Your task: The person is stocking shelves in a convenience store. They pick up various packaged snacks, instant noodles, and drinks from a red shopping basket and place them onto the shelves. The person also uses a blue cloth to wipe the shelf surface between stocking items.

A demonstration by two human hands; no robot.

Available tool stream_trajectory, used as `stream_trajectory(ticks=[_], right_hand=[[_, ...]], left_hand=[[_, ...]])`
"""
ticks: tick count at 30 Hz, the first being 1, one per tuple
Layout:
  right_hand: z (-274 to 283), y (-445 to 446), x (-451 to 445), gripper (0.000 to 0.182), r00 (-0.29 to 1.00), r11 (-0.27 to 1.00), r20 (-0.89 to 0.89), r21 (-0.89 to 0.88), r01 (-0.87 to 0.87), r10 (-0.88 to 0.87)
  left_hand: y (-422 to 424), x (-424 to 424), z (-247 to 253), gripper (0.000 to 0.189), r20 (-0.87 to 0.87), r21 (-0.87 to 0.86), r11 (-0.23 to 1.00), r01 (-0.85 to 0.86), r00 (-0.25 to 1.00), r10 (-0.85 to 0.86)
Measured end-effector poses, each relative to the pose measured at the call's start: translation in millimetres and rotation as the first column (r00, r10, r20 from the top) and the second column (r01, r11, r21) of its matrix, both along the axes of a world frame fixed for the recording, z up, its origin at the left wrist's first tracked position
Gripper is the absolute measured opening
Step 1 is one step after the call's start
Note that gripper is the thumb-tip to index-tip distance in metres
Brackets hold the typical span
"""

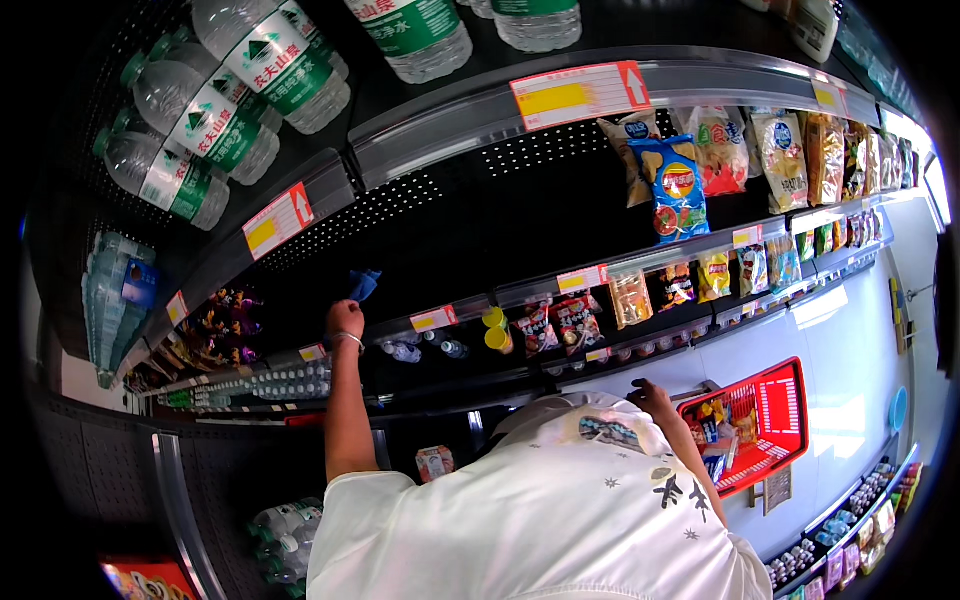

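Note:
My left hand (346,321), with a band at the wrist, is closed around a crumpled blue cloth (364,285) at the dark shelf left of centre. Its arm reaches over the edge of this shelf, beside a price tag (313,352). At the right, my right hand (651,397) hangs with its fingers bent and somewhat apart, and nothing shows in it. Close to this hand and forearm is a red plastic shopping basket (796,420) with packaged goods inside; my arm hides part of its near side.
Large water bottles (289,67) stand on the upper shelf. A blue bag of chips (679,187) and other snack bags (780,161) are at the right. Small bottles (405,351) and red snack packs (577,322) sit lower. Below the basket is a small stool (778,491).

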State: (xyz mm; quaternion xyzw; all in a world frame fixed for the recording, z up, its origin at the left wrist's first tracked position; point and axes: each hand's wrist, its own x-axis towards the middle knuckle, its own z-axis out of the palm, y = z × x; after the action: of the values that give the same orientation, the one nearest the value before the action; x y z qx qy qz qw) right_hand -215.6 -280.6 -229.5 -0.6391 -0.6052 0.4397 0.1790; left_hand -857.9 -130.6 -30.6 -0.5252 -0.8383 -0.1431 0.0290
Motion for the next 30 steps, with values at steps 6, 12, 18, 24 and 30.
stream_trajectory(ticks=[6,12,18,24,30], right_hand=[[15,-9,3,0.041,0.999,0.999,0.01,-0.011,0.047,-0.047],[25,-21,7,0.043,0.991,0.992,-0.039,-0.016,0.125,-0.125],[22,-40,17,0.043,0.968,0.967,-0.034,-0.064,0.246,-0.248],[9,-64,31,0.04,0.974,0.974,-0.023,0.008,0.227,-0.226],[-31,-65,74,0.039,1.0,0.996,-0.005,0.085,-0.016,0.016]], left_hand=[[25,128,-7,0.008,0.038,0.196,0.931,0.308,0.946,-0.321],[62,280,6,0.007,0.09,0.257,0.782,0.568,0.791,-0.605],[69,383,3,0.008,0.096,0.322,0.588,0.742,0.592,-0.8],[54,394,10,0.01,0.051,0.269,0.594,0.758,0.605,-0.795],[44,346,9,0.014,-0.061,0.176,0.825,0.537,0.843,-0.535]])
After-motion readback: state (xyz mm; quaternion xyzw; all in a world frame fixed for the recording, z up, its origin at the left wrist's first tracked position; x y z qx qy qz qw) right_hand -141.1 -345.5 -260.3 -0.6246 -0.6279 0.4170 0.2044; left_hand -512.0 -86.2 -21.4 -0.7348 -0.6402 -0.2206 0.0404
